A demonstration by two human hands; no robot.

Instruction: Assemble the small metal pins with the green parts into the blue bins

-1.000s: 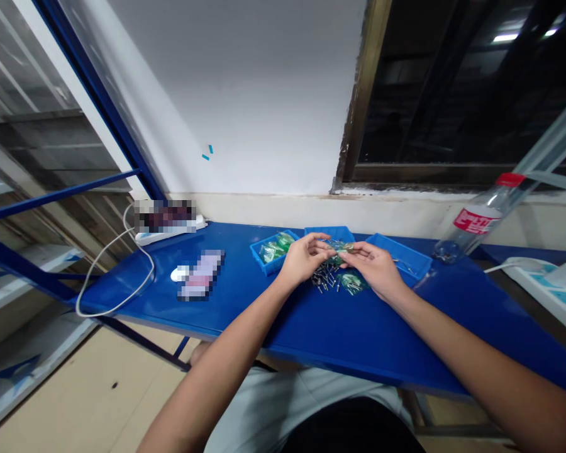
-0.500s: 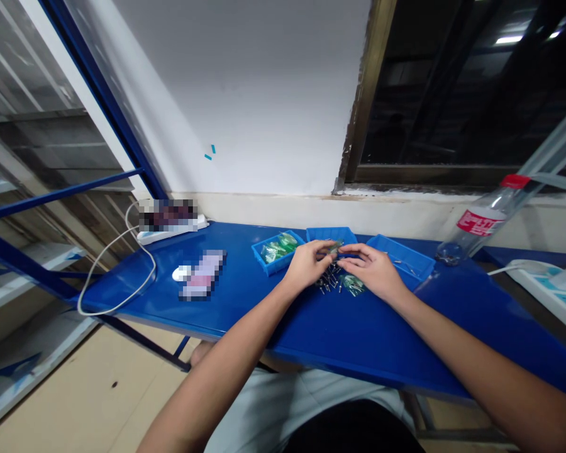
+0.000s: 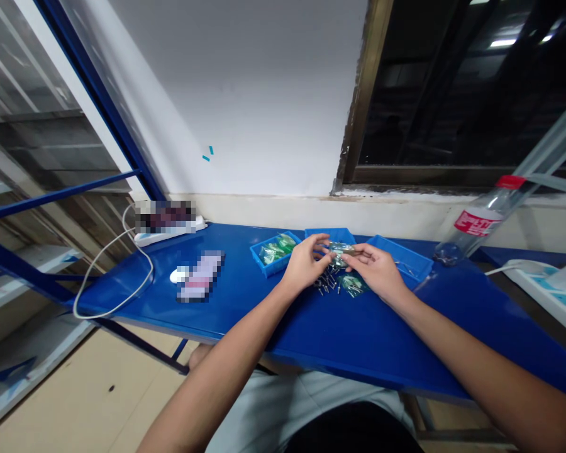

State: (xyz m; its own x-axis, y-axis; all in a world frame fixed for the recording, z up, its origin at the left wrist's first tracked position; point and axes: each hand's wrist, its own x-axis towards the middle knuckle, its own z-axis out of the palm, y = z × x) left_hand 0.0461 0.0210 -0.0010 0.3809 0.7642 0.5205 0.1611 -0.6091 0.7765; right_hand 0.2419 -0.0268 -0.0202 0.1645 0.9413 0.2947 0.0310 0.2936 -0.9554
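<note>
Between my two hands is a small clear greenish plastic bag (image 3: 340,248), held up over the table. My left hand (image 3: 306,259) pinches its left side between thumb and fingers. On the bag's right edge, the thumb and fingers of my right hand (image 3: 373,267) are closed. Beneath them lies a loose pile of small metal rivet-like pieces (image 3: 327,282). A second greenish bag (image 3: 353,285) rests beside the pile, near my right wrist. What is inside the held bag is too small to make out.
Behind my hands stand three blue bins: the left bin (image 3: 265,269) with green bags, the middle bin (image 3: 330,234), and the right bin (image 3: 408,272) with a few small metal pieces. A plastic bottle (image 3: 476,221) stands at right. A blurred phone-like object (image 3: 202,277) and cable (image 3: 113,313) lie left.
The held bag is now spread wider and shows more clearly between my hands. My right fingers have shifted lower along its edge. The view has moved slightly.
</note>
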